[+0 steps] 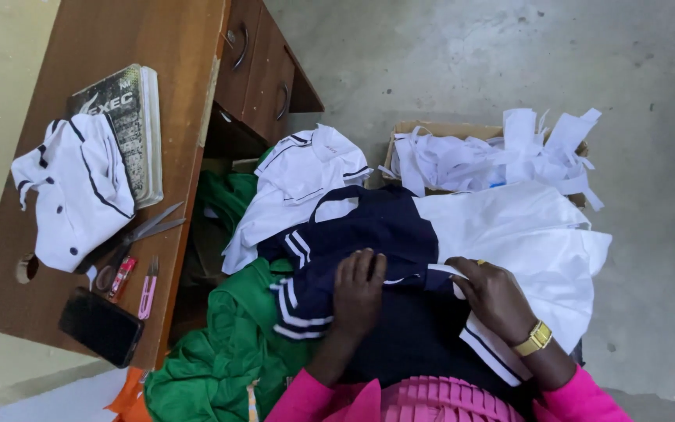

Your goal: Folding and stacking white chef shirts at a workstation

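Currently left hand (357, 293) presses flat, ungripping, on navy garment (369, 230); right hand (494, 297) pinches white striped trim (490, 344) beside it, attachment seemingly unfinished.

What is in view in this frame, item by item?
Navy garment with white stripe trim: one, on the lap, under both hands.
White fabric piece: one, right of the navy garment.
White shirt with dark piping: one, on the pile beside the desk.
Green cloth: one heap, lower left of the lap.
Cardboard box of white fabric scraps: one, on the floor.
Brown wooden desk: one, left.
Small white garment with dark buttons: one, on the desk.
Book: one, on the desk.
Scissors: one, desk edge.
Pink thread snips: one.
Black phone: one.
Left hand: flat on the navy garment.
Right hand: pinching its white trim; gold watch.
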